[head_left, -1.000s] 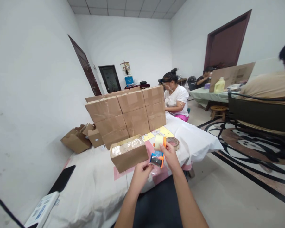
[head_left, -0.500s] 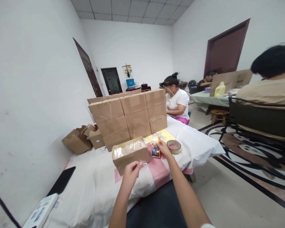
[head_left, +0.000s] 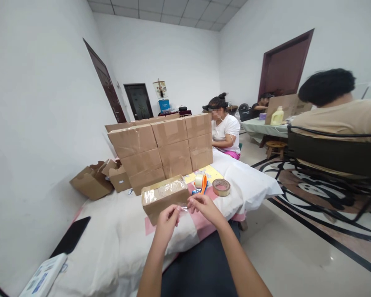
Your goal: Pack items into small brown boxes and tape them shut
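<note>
My left hand (head_left: pixel 168 218) is closed, pinching a short strip of clear tape (head_left: pixel 183 208) between thumb and fingertips. Its other end runs to the fingertips of my right hand (head_left: pixel 204 208), which are also pinched together. Just beyond the left hand rests a cardboard box (head_left: pixel 163 206) with shiny clear tape across its top. An orange and blue tape dispenser (head_left: pixel 204 184), holding a pale roll, lies past my right fingers. To the right of it is a wide tape roll (head_left: pixel 221 187) on its side.
Behind the box stands a stack of taped cardboard boxes (head_left: pixel 173 148). Open cartons (head_left: pixel 91 181) sit by the left wall. A black flat object (head_left: pixel 71 237) and a white power strip (head_left: pixel 45 276) lie at left. A person in white (head_left: pixel 227 130) sits across the table (head_left: pixel 259 179).
My right hand has let go of the tape dispenser and come left and nearer, to the tape strip. The dispenser now rests on the table. The view has shifted slightly right.
</note>
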Demonstrator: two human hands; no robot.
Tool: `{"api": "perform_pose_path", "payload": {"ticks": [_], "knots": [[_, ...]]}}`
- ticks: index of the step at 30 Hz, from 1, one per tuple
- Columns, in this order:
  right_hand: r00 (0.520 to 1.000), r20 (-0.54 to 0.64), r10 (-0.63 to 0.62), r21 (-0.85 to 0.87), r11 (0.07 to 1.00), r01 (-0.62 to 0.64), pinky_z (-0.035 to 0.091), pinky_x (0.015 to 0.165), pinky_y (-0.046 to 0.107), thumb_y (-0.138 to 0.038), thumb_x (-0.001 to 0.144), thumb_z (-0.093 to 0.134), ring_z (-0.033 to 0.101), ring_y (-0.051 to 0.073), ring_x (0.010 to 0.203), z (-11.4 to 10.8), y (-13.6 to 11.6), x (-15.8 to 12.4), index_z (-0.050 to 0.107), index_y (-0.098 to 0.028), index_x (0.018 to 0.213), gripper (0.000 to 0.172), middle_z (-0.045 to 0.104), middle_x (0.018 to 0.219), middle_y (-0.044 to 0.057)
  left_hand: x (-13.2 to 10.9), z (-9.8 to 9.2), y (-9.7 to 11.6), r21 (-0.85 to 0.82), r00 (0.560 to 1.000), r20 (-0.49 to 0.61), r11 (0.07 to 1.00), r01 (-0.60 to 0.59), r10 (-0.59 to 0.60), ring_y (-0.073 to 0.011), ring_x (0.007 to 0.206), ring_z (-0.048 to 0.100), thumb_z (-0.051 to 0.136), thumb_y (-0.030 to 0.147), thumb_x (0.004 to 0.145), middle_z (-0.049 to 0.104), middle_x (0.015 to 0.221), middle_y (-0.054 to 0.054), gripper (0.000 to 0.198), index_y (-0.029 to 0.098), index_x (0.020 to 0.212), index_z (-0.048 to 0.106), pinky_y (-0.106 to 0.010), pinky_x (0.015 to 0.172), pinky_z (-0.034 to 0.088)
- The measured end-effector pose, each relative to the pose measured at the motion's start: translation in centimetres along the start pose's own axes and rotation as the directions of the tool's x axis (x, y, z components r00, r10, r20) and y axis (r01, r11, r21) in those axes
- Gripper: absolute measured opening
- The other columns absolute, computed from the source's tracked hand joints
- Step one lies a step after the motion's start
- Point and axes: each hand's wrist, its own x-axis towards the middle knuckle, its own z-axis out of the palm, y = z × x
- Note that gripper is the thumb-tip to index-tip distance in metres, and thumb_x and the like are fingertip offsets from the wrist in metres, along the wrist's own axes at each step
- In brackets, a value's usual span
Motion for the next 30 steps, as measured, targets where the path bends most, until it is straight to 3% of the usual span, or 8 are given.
{"api": "perform_pose_path", "payload": {"ticks": [4,10,15,18,21,24,27,30], "knots": [[1.0,0.018,0.016,0.009,1.0,-0.016,0.042,0.05,0.025,-0.042,0.085,0.064,0.054,0.012,0.049,2.0,-1.8,-0.4,0.06,-0.018,0.073,0.027,0.059,0.061,-0.002,-0.3,-0.4,0.2,-0.008,1.0,-0.007,1.0,-0.017,0.017,-0.0122,0.053,0.045,0.057,0.055,0.088,0.049,0.056,0.003,0.041,0.016,0.083,0.069,-0.024,0.053,0.034],[0.987,-0.051,-0.151,-0.254,0.958,0.133,0.034,0.054,0.024,-0.03,0.085,0.06,0.048,0.012,0.056,3.4,-3.0,0.1,0.062,-0.018,0.073,0.017,0.052,0.059,-0.003,-0.7,-1.5,1.2,0.015,0.998,-0.064,1.0,-0.003,0.004,-0.0126,0.053,0.046,0.056,0.052,0.089,0.051,0.055,0.003,0.04,0.016,0.092,0.073,-0.024,0.054,0.036],[0.975,0.01,-0.221,-0.615,0.767,0.18,0.032,0.059,0.026,-0.024,0.091,0.054,0.053,0.015,0.06,2.9,-5.7,1.3,0.062,-0.019,0.079,0.015,0.059,0.063,0.0,-0.9,-2.0,1.7,0.167,0.98,-0.187,0.98,0.107,-0.075,-0.014,0.05,0.045,0.05,0.055,0.089,0.043,0.048,0.004,0.044,0.018,0.075,0.069,-0.026,0.052,0.034],[0.957,0.003,-0.291,-0.75,0.632,0.194,0.032,0.061,0.027,-0.023,0.093,0.051,0.054,0.016,0.062,1.4,-8.1,3.3,0.061,-0.018,0.082,0.016,0.061,0.066,0.002,-0.5,-3.0,1.8,0.22,0.93,-0.356,0.96,0.173,-0.086,-0.0179,0.057,0.053,0.054,0.053,0.088,0.055,0.059,0.001,0.035,0.02,0.081,0.063,-0.029,0.057,0.038],[0.93,0.203,-0.307,-0.732,0.583,0.353,0.032,0.062,0.026,-0.027,0.095,0.052,0.054,0.015,0.064,-0.1,-10.0,6.1,0.062,-0.019,0.084,0.017,0.062,0.069,0.001,0.8,-4.8,2.0,0.453,0.886,-0.454,0.88,0.142,0.091,-0.0266,0.09,0.065,0.059,0.041,0.087,0.071,0.093,-0.007,0.023,0.023,0.102,0.061,-0.037,0.08,0.044],[0.875,0.386,-0.294,-0.651,0.586,0.484,0.034,0.063,0.024,-0.026,0.092,0.055,0.053,0.013,0.066,-0.1,-10.4,9.3,0.063,-0.018,0.082,0.015,0.062,0.073,0.0,2.6,-6.2,1.8,0.721,0.901,-0.319,0.693,0.03,0.293,-0.0312,0.126,0.055,0.06,0.033,0.087,0.066,0.13,-0.011,0.037,0.025,0.123,0.057,-0.047,0.102,0.037],[0.881,0.398,-0.255,-0.611,0.642,0.463,0.035,0.062,0.024,-0.025,0.086,0.06,0.05,0.012,0.065,1.4,-9.1,12.3,0.065,-0.017,0.075,0.014,0.06,0.07,0.0,3.6,-6.5,1.3,0.77,0.888,-0.283,0.637,-0.014,0.362,-0.0305,0.137,0.047,0.06,0.031,0.088,0.058,0.143,-0.013,0.052,0.023,0.138,0.048,-0.049,0.109,0.031],[0.93,0.326,-0.169,-0.584,0.738,0.339,0.033,0.058,0.024,-0.029,0.081,0.063,0.047,0.011,0.059,3.1,-7.1,14.6,0.066,-0.016,0.07,0.018,0.056,0.061,-0.002,3.6,-6.3,0.6,0.764,0.791,-0.382,0.645,-0.021,0.478,-0.0284,0.134,0.049,0.056,0.026,0.089,0.06,0.141,-0.012,0.05,0.022,0.138,0.049,-0.045,0.109,0.033]]}}
